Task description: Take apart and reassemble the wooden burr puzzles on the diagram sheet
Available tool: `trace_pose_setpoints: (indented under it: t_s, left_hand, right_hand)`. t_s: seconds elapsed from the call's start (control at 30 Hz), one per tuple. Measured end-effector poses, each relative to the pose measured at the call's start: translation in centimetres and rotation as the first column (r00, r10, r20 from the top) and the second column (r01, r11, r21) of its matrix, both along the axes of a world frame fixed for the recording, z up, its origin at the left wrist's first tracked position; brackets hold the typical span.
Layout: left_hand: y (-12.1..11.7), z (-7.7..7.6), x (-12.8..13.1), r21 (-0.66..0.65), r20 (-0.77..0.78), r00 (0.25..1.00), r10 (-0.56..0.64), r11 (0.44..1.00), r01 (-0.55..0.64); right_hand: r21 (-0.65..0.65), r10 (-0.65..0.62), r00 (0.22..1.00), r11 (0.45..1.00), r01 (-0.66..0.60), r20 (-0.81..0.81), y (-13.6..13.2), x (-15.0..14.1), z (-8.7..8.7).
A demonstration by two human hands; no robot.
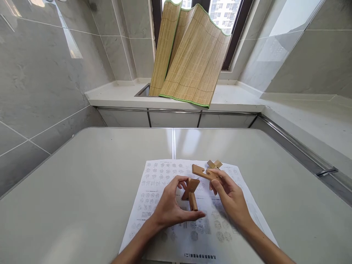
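Note:
My left hand [171,205] pinches a small assembly of notched wooden puzzle pieces [191,193], crossed and standing roughly upright over a printed paper sheet [154,194]. A little to the right and slightly higher, my right hand [229,193] grips a longer notched wooden bar [204,172] with its free end pointing left. Two more short wooden pieces [215,164] lie crossed on the sheet just beyond the right hand. The sheet shows rows of small diagrams and rests on a grey table [82,183].
A rolled-open bamboo mat [189,55] leans against the window on a white counter [233,99] behind the table. A sink edge [143,91] shows at the mat's left. Tiled walls stand left and right; a metal rail [302,150] runs along the right.

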State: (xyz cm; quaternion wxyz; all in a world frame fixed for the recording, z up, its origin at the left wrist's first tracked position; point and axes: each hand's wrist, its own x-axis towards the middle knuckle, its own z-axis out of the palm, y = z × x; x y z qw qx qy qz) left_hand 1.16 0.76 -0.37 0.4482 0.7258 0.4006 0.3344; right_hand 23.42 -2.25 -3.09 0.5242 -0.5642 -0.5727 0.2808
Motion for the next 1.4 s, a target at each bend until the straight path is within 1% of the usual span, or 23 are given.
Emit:
trace_pose_setpoints:
  t_s: [0.07, 0.13, 0.23, 0.33, 0.43, 0.53, 0.6, 0.67, 0.77, 0.8, 0.83, 0.9, 0.97, 1.03, 1.13, 1.23, 1.33, 1.4]
  left_hand:
    - [0.2, -0.1, -0.1, -0.044, 0.04, 0.999, -0.012, 0.999, 0.014]
    - [0.4, -0.1, -0.2, -0.106, 0.126, 0.991, -0.047, 0.993, 0.06]
    - [0.7, 0.1, -0.5, -0.226, 0.279, 0.954, -0.108, 0.959, 0.174]
    - [0.8, 0.5, -0.8, -0.298, 0.359, 0.923, -0.137, 0.921, 0.253]
    - [0.7, 0.7, -0.9, -0.32, 0.398, 0.91, -0.12, 0.911, 0.26]
    - [0.8, 0.6, -1.0, -0.339, 0.379, 0.919, -0.107, 0.908, 0.246]
    - [0.9, 0.5, -1.0, -0.351, 0.363, 0.926, -0.108, 0.904, 0.243]
    - [0.9, 0.4, -1.0, -0.359, 0.373, 0.922, -0.102, 0.901, 0.245]
    - [0.9, 0.4, -0.9, -0.36, 0.405, 0.909, -0.097, 0.897, 0.256]
    - [0.8, 0.5, -0.8, -0.36, 0.414, 0.905, -0.098, 0.895, 0.262]
    - [0.8, 0.5, -0.6, -0.361, 0.425, 0.9, -0.099, 0.893, 0.269]
    - [0.7, 0.5, -0.4, -0.369, 0.448, 0.888, -0.104, 0.883, 0.29]
    - [0.6, 0.3, -0.2, -0.376, 0.464, 0.877, -0.126, 0.868, 0.324]
    - [0.6, 0.1, -0.1, -0.371, 0.463, 0.874, -0.149, 0.863, 0.344]
    - [0.6, 0.0, -0.2, -0.343, 0.445, 0.879, -0.169, 0.875, 0.342]
    - [0.5, 0.4, -0.1, -0.312, 0.414, 0.887, -0.205, 0.883, 0.35]
    - [0.5, 0.9, 0.0, -0.291, 0.398, 0.888, -0.23, 0.886, 0.36]
    - [0.5, 0.9, 0.0, -0.28, 0.396, 0.888, -0.236, 0.89, 0.361]
  right_hand:
    - [0.022, -0.039, 0.995, 0.999, 0.037, 0.092, 0.2, -0.1, -0.3]
    - [0.028, -0.03, 0.983, 0.999, 0.026, 0.181, 0.3, -0.3, -0.6]
    - [0.002, 0.053, 0.96, 0.998, -0.055, 0.276, 0.2, -0.9, -1.0]
    - [0.008, 0.128, 0.922, 0.99, -0.141, 0.366, 0.1, -1.3, -1.3]
    - [0.03, 0.158, 0.882, 0.981, -0.191, 0.445, 0.2, -1.4, -1.7]
    - [0.04, 0.161, 0.859, 0.978, -0.205, 0.486, 0.4, -1.3, -2.0]
    - [0.042, 0.155, 0.854, 0.978, -0.203, 0.497, 0.4, -1.3, -2.1]
    - [0.059, 0.129, 0.867, 0.982, -0.178, 0.481, 0.4, -1.2, -1.9]
    - [0.143, 0.056, 0.925, 0.983, -0.118, 0.376, 0.2, -1.1, -1.2]
    - [0.181, 0.052, 0.941, 0.976, -0.118, 0.336, 0.1, -1.1, -0.9]
    - [0.218, 0.067, 0.948, 0.966, -0.14, 0.31, -0.1, -1.1, -0.7]
    - [0.267, 0.142, 0.936, 0.935, -0.233, 0.321, -0.5, -1.1, -0.3]
    - [0.259, 0.22, 0.896, 0.906, -0.334, 0.385, -0.8, -1.2, -0.2]
    - [0.227, 0.257, 0.865, 0.897, -0.38, 0.431, -1.0, -1.4, -0.2]
    - [0.197, 0.256, 0.864, 0.908, -0.369, 0.434, -1.0, -1.8, -0.4]
    - [0.177, 0.247, 0.884, 0.925, -0.338, 0.397, -0.7, -1.8, -0.5]
    - [0.179, 0.249, 0.892, 0.925, -0.334, 0.378, -0.4, -1.7, -0.6]
    - [0.186, 0.247, 0.889, 0.923, -0.337, 0.385, -0.3, -1.6, -0.6]
